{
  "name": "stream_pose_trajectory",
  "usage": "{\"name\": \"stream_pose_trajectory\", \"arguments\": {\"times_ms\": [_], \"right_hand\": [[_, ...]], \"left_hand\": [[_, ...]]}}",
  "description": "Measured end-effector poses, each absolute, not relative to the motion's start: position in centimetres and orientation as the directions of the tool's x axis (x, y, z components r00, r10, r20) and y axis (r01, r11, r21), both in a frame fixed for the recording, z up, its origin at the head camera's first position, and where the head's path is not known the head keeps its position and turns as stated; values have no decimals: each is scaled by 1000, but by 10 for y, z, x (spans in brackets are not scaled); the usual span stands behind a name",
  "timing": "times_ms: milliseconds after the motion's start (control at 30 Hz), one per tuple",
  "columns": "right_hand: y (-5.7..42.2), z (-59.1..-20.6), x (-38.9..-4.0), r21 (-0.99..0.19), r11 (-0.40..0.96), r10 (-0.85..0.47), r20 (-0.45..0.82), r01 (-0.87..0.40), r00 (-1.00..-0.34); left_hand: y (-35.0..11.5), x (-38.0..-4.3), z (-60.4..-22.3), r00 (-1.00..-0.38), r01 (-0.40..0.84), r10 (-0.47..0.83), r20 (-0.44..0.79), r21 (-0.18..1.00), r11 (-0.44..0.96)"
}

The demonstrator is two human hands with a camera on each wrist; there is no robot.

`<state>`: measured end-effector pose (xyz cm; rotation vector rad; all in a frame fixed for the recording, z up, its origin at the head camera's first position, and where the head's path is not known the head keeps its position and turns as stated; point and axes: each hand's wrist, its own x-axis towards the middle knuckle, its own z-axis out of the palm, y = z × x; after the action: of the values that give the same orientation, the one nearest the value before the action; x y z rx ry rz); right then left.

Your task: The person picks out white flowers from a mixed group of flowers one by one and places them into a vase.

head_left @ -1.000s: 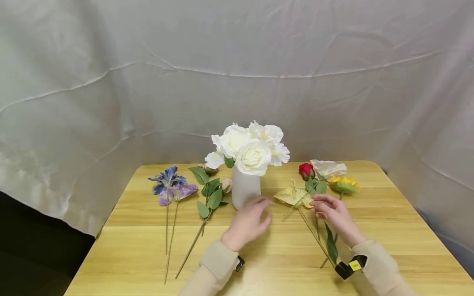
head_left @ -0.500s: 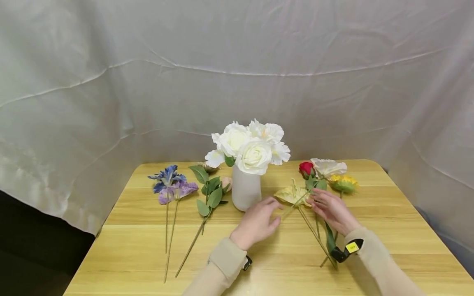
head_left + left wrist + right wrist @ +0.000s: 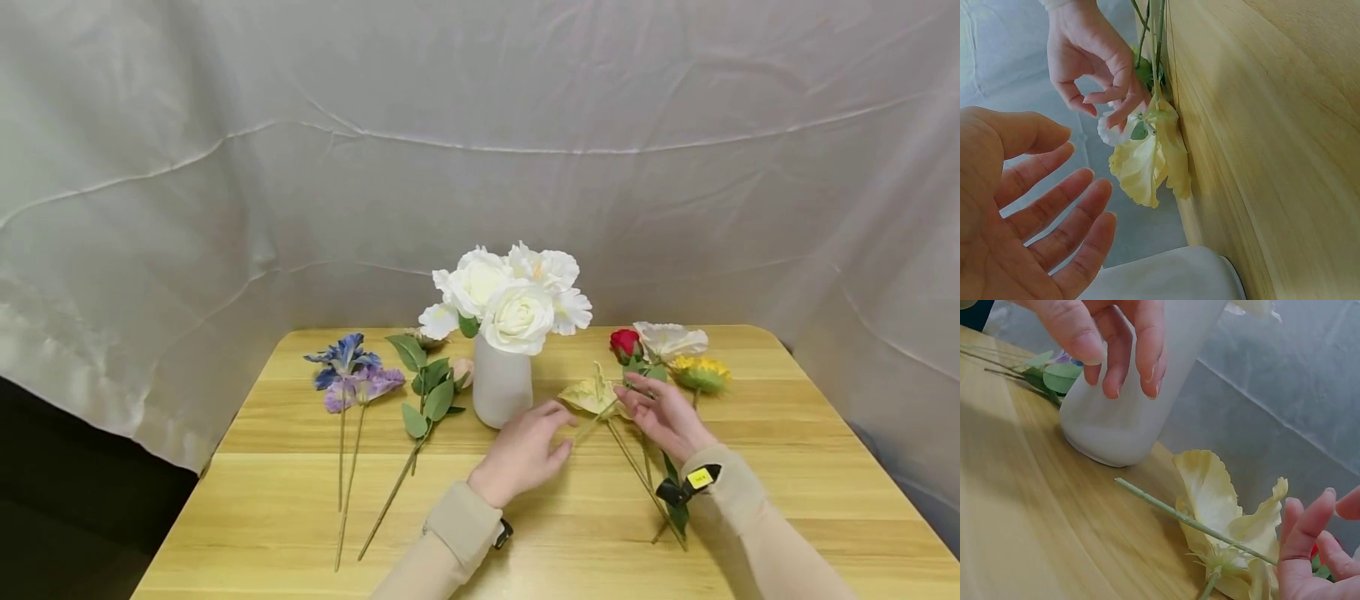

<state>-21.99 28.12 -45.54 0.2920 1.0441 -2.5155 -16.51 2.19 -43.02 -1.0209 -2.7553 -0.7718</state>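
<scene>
My left hand (image 3: 525, 454) hovers in front of the white vase (image 3: 501, 387), fingers spread and loosely bent in the left wrist view, holding nothing. Its fingertips are close to the free end of a thin green stem (image 3: 1166, 509). That stem slants across a pale yellow flower (image 3: 592, 393) lying on the table. At the stem's other end is my right hand (image 3: 663, 417), its thumb apart from its fingers in the right wrist view. Those fingers reach over the stem beside the yellow flower; whether they touch it is unclear. White roses (image 3: 517, 317) and other white blooms stand in the vase.
Behind the right hand lie a red rose (image 3: 625, 344), a white flower (image 3: 670, 340) and a yellow sunflower (image 3: 701, 373). On the left are a blue flower (image 3: 343, 358), a purple flower (image 3: 366, 387) and leafy stems (image 3: 435, 400). Grey cloth (image 3: 480, 200) hangs around the wooden table (image 3: 285, 500).
My left hand has moved right, away from the vase toward the stem's end. My right hand has shifted slightly left and up over the stem. The flowers lie about as before.
</scene>
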Motion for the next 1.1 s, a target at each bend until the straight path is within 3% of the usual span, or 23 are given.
{"name": "stream_pose_trajectory", "arguments": {"times_ms": [367,767,1100], "right_hand": [[280,-455,-219,-679,-618,-237,-321,397,-917],[274,-454,-236,-546,-753,-196,-346,367,-917],[271,-456,-234,-685,-665,-132,-284,297,-950]], "left_hand": [[21,-165,-430,-766,638,581,275,436,635],[21,-166,-427,-758,649,578,302,430,627],[21,-169,-423,-748,663,568,342,418,621]]}}
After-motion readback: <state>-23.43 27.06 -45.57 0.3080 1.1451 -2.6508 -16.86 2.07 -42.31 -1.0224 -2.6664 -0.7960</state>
